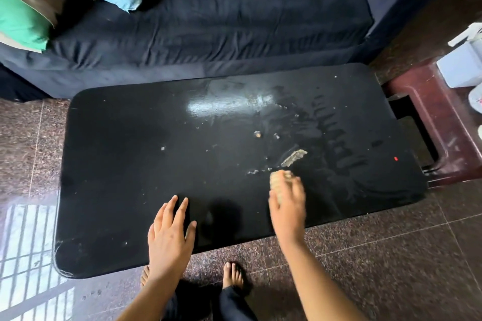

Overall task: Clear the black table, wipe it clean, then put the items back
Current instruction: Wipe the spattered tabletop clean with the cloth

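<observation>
Left hand [169,234] flat, palm down, fingers spread, resting on black table [130,164] near its front edge, left of centre; bare forearm runs back over that edge. Right hand [287,206] blurred, further in and right of centre, fingers curled around tan wad [277,185], forearm crossing front edge. Bare feet below front edge.

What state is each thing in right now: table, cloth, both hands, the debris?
Table: cleared of items, smeared with wet streaks on its right half, not yet clean.
Cloth: bunched in the right hand, pressed on the table.
Right hand: closed on the cloth, blurred.
Left hand: open, flat on the table's near edge.
Crumbs: scattered mid-table.
Scrap: lying loose just beyond the cloth.
</observation>
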{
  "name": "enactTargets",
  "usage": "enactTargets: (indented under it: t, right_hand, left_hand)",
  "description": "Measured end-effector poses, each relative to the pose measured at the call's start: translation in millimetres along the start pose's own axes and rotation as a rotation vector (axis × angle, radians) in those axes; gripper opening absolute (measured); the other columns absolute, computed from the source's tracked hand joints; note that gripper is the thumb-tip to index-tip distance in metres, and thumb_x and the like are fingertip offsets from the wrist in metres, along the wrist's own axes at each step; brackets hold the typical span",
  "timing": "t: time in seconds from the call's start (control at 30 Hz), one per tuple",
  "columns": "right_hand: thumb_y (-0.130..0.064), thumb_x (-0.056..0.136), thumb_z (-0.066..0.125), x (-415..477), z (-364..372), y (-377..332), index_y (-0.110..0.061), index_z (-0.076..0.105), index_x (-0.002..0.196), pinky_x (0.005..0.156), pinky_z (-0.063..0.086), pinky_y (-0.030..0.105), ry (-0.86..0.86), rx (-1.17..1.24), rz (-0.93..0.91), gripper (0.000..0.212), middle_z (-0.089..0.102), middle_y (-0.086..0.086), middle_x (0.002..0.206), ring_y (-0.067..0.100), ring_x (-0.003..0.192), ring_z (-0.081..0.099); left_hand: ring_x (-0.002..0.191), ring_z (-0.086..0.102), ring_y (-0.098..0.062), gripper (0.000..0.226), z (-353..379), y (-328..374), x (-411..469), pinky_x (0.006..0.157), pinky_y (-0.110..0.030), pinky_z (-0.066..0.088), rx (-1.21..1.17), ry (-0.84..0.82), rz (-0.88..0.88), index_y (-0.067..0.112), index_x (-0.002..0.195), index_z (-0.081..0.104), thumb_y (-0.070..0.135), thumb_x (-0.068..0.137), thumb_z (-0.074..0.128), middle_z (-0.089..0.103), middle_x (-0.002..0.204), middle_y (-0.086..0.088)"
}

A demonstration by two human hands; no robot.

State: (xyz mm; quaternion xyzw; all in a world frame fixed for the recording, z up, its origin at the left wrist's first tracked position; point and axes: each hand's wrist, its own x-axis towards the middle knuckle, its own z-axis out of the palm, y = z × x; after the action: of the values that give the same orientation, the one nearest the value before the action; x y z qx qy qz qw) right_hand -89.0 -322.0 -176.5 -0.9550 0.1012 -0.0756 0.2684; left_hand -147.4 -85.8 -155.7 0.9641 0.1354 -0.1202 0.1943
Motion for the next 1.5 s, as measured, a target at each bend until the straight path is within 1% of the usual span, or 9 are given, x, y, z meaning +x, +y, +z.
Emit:
enactTargets:
  t: [0.1,0.33,0.57,0.77,0.9,1.03,1.23,1.3,1.5]
  right_hand:
    - [-0.014,0.085,0.065,10.9,15.3,-11.8,-0.014,0.052,0.134,0.104,0.039,0.052,0.051,-0.071,0.237,0.050,0.048,0.021,0.137,0.040,0.131,0.038]
    - [-0.020,0.084,0.053,23.7,46.1,-60.0,-0.020,0.052,0.131,0.112,0.031,0.041,-0.418,-0.026,-0.722,0.047,0.051,0.003,0.136,0.025,0.129,0.043]
    - [-0.017,0.084,0.064,87.3,57.2,-57.4,-0.013,0.048,0.136,0.108,0.033,0.047,0.053,-0.099,0.187,0.054,0.048,0.021,0.134,0.041,0.125,0.040]
    - [-0.011,0.078,0.061,76.4,103.4,-129.4,-0.020,0.053,0.130,0.109,0.035,0.041,-0.478,0.011,-0.761,0.054,0.052,0.004,0.136,0.028,0.128,0.044]
    - [-0.010,0.078,0.054,135.5,81.0,-91.7,-0.016,0.055,0.121,0.092,0.044,0.038,-0.159,-0.064,-0.320,0.044,0.053,0.008,0.118,0.029,0.108,0.051]
    - [-0.016,0.084,0.060,157.1,90.3,-97.8,-0.010,0.047,0.136,0.109,0.031,0.045,0.020,-0.111,0.217,0.053,0.046,0.022,0.133,0.039,0.125,0.039]
    - [-0.012,0.082,0.060,144.2,116.7,-160.3,-0.019,0.051,0.132,0.110,0.031,0.037,-0.512,-0.002,-0.722,0.051,0.050,0.006,0.136,0.029,0.127,0.042]
    - [-0.007,0.078,0.058,167.0,110.4,-146.4,-0.018,0.058,0.120,0.102,0.040,0.036,-0.435,-0.028,-0.822,0.043,0.055,0.004,0.125,0.027,0.113,0.050]
    - [-0.021,0.090,0.054,207.8,113.8,-123.3,-0.012,0.040,0.141,0.109,0.023,0.038,-0.028,-0.141,0.224,0.053,0.041,0.021,0.138,0.036,0.129,0.034]
  left_hand:
    - [0.127,0.041,-0.027,0.062,0.0,-1.3,0.6,0.093,-0.047,0.046,0.065,-0.051,0.010,0.019,0.133,0.054,0.050,0.083,0.034,0.051,0.140,-0.006]
    - [0.140,0.027,-0.028,0.070,-8.8,-6.9,17.2,0.105,-0.052,0.033,0.124,-0.053,-0.015,0.029,0.142,0.041,0.057,0.080,0.057,0.032,0.153,-0.007]
    - [0.146,-0.015,-0.024,0.113,-45.7,4.7,101.7,0.114,-0.054,0.014,0.086,-0.221,-0.180,0.042,0.148,-0.009,0.074,0.066,0.062,-0.019,0.158,0.002]
    - [0.145,-0.017,-0.025,0.126,-49.9,7.9,113.2,0.112,-0.057,0.019,0.140,-0.273,-0.216,0.044,0.144,-0.019,0.072,0.059,0.069,-0.026,0.156,0.001]
    - [0.145,-0.016,-0.027,0.126,-52.8,8.9,113.9,0.112,-0.055,0.021,0.161,-0.278,-0.207,0.042,0.145,-0.020,0.075,0.060,0.067,-0.026,0.156,-0.001]
    - [0.145,-0.017,-0.028,0.125,-55.7,9.1,113.7,0.111,-0.056,0.021,0.177,-0.293,-0.201,0.042,0.145,-0.021,0.075,0.061,0.065,-0.027,0.155,-0.002]
    - [0.145,-0.010,-0.029,0.119,-63.6,13.1,118.3,0.107,-0.052,0.029,0.209,-0.315,-0.186,0.038,0.147,-0.017,0.074,0.066,0.062,-0.021,0.156,-0.004]
    - [0.144,-0.002,-0.027,0.107,-68.6,11.4,122.3,0.103,-0.050,0.033,0.161,-0.300,-0.185,0.038,0.149,-0.005,0.074,0.070,0.058,-0.010,0.157,-0.002]
    - [0.134,0.026,-0.019,0.067,-83.1,-19.6,133.2,0.098,-0.040,0.040,0.018,-0.098,-0.154,0.034,0.142,0.030,0.063,0.084,0.049,0.023,0.149,0.006]
